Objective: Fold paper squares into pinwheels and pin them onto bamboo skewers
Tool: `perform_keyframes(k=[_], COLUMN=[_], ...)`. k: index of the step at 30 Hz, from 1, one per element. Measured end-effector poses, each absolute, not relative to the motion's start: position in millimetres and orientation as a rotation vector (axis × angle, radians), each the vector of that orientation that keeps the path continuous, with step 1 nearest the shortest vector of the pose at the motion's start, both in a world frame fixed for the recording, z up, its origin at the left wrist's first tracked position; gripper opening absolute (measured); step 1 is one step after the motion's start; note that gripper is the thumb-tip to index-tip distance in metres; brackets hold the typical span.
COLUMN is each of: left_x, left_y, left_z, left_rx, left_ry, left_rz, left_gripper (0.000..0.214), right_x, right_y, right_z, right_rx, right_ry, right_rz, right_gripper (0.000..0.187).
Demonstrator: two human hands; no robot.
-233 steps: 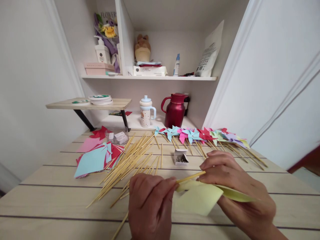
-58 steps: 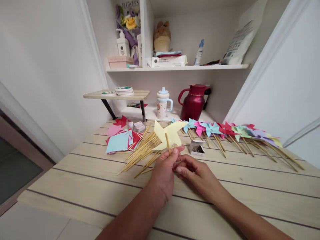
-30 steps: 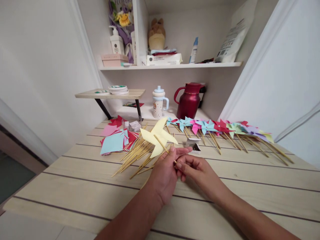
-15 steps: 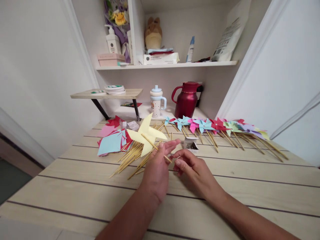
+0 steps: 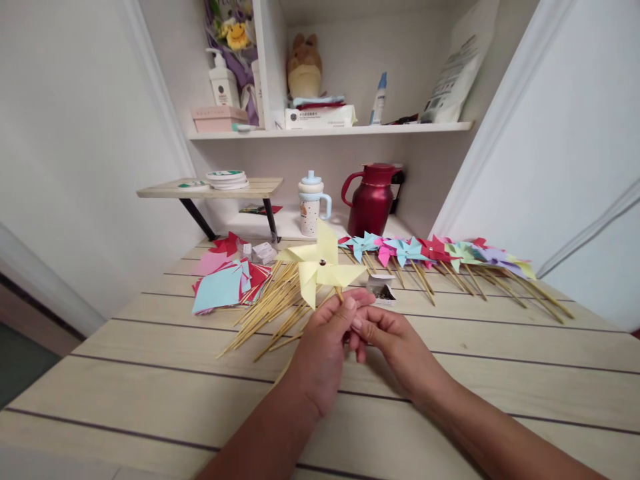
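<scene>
A pale yellow paper pinwheel [image 5: 323,263] with a metal pin at its centre faces me, its short stick running down into my fingers. My left hand [image 5: 327,347] is closed round the stick, thumb on top. Thumb and fingers of my right hand [image 5: 387,337] are pinched together at the stick's lower end, touching the left fingers; the end itself is hidden. Just behind my hands stands a small open box [image 5: 383,300] of metal pins. Loose bamboo sticks [image 5: 260,310] lie left of the pinwheel, beside a stack of coloured paper squares [image 5: 217,290].
A row of pinwheels [image 5: 407,251] in several colours lies along the right back of the table [image 5: 475,363]. Behind stand a red thermos jug [image 5: 373,203], a white-and-blue cup [image 5: 310,210] and a small raised wooden shelf [image 5: 260,188]. A loaded white shelf [image 5: 360,132] runs above.
The pinwheel has turned from its back to its pinned front, tilted more upright and shifted right. My right fingers have come in to meet the left hand at the stick.
</scene>
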State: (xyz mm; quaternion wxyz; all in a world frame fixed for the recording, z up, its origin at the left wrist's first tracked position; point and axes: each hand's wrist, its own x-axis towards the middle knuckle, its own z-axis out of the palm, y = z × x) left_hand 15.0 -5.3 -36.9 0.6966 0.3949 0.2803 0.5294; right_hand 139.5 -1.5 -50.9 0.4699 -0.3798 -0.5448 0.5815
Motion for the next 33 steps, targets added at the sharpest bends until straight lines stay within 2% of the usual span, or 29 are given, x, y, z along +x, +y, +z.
perform_keyframes(k=[7,22,27,33], left_x=[11.0,10.5,5.9,1.2], left_y=[-5.8,-4.5,-1.8,1.1], left_z=[-34.0,-36.4,-39.5,-41.8], left_rx=[0.903,0.826,0.805,0.755], left_ry=[0.627,0.679,0.762,0.862], left_rz=[1.135,1.206,1.237,1.289], left_gripper=[0.04,0.04,0.04,0.029], right_x=[139.0,136.0,137.5,142.8], right_y=[-4.3,-3.7,-5.4,-8.5], right_z=[-50.8,-53.5,-55.7,-49.5], right_rx=[-0.87,-0.815,-0.867,-0.975], right_ry=[-1.197,-1.246,-1.383,-1.459], right_rz=[1.558,1.545,1.409,1.157], right_gripper=[0.028,0.028,0.028,0.032])
